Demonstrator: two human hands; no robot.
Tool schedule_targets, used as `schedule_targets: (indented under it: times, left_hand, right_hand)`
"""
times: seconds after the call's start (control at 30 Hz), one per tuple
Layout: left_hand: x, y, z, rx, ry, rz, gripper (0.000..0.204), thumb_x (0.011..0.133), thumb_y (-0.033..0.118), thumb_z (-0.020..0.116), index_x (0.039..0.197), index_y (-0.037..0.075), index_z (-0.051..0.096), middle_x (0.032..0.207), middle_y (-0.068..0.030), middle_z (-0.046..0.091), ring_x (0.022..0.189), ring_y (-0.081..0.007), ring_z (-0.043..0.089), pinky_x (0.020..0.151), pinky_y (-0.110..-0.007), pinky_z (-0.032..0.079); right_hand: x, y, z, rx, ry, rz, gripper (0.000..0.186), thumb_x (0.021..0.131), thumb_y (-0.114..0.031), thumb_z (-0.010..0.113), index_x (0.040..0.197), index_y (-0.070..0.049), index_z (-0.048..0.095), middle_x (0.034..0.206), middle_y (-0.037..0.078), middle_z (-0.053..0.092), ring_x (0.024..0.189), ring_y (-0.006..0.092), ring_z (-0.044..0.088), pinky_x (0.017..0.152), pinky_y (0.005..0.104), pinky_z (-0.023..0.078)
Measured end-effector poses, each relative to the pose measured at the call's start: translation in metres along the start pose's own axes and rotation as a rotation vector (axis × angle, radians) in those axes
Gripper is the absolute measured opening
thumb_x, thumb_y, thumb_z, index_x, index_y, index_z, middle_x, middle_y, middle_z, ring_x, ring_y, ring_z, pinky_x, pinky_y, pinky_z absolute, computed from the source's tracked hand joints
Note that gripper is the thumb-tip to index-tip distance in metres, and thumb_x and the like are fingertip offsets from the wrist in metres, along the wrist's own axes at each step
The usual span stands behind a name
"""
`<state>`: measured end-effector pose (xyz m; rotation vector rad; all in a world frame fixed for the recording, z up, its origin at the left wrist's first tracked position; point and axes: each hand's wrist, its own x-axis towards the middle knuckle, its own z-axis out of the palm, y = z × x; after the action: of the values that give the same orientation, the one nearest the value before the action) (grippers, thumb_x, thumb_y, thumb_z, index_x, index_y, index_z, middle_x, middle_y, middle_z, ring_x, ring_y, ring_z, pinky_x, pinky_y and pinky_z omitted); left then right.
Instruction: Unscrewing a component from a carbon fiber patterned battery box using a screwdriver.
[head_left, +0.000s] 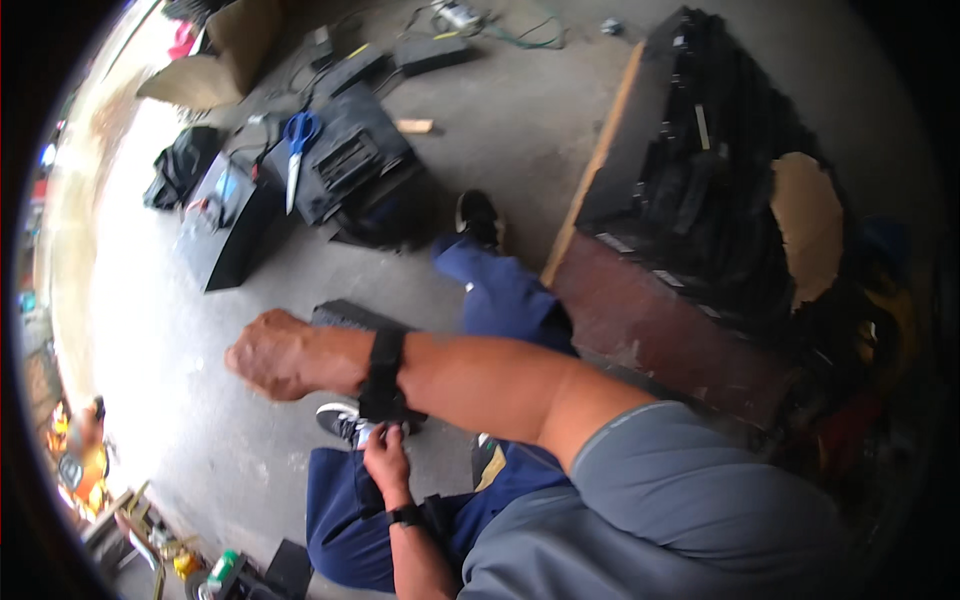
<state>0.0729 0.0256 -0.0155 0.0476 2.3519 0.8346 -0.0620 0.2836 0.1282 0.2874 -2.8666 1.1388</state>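
My right arm reaches across toward the left, and my right hand (283, 354) is closed in a fist, with nothing showing in it. Around that wrist goes a black strap (384, 372) with a dark block hanging at its lower side. Just below, my left hand (388, 462) has its fingers pinched together at the strap's lower end. A thin black band (404, 515) circles my left wrist. Behind my right forearm, a flat dark piece (350, 315) lies on the floor, partly covered by it.
Scissors with blue handles (300, 135) lie by a black device casing (370, 165). A dark panel (240, 240) and a black bag (185, 165) are farther left. On the right, black casings (690, 170) stand piled beside a wooden edge (600, 160), with torn cardboard (808, 225) against them.
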Motion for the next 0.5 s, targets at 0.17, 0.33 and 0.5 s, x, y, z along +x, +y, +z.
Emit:
schedule_targets:
  times: [0.17,0.33,0.5]
  left_hand:
    - [-0.009,0.009,0.013,0.289,0.029,0.458,0.049,0.073,0.003,0.067,0.123,0.004,0.065,0.114,-0.0149,0.062,0.102,-0.034,0.063,0.091,-0.039,0.052]
    - [-0.01,0.009,0.013,0.241,0.046,-0.022,0.047,0.087,0.029,0.076,0.126,0.006,0.064,0.094,-0.0183,0.07,0.089,-0.0361,0.068,0.082,-0.044,0.053]
    - [-0.019,0.022,0.01,0.229,0.027,0.123,0.043,0.085,0.02,0.075,0.124,0.006,0.065,0.096,-0.0171,0.072,0.085,-0.0322,0.07,0.079,-0.042,0.054]
  right_hand:
    - [-0.014,0.009,-0.004,0.062,0.063,0.03,0.025,0.092,-0.029,0.061,0.097,-0.007,0.07,0.091,0.021,0.074,0.086,0.0368,0.074,0.077,0.0458,0.06]
    - [-0.019,-0.002,-0.026,0.043,0.019,0.038,0.024,0.094,-0.028,0.066,0.099,-0.006,0.072,0.09,0.018,0.075,0.086,0.0339,0.075,0.077,0.0432,0.061]
    - [-0.017,0.0,-0.023,-0.008,0.098,0.047,0.022,0.094,-0.025,0.068,0.1,-0.005,0.074,0.088,0.016,0.075,0.084,0.0288,0.076,0.075,0.0397,0.062]
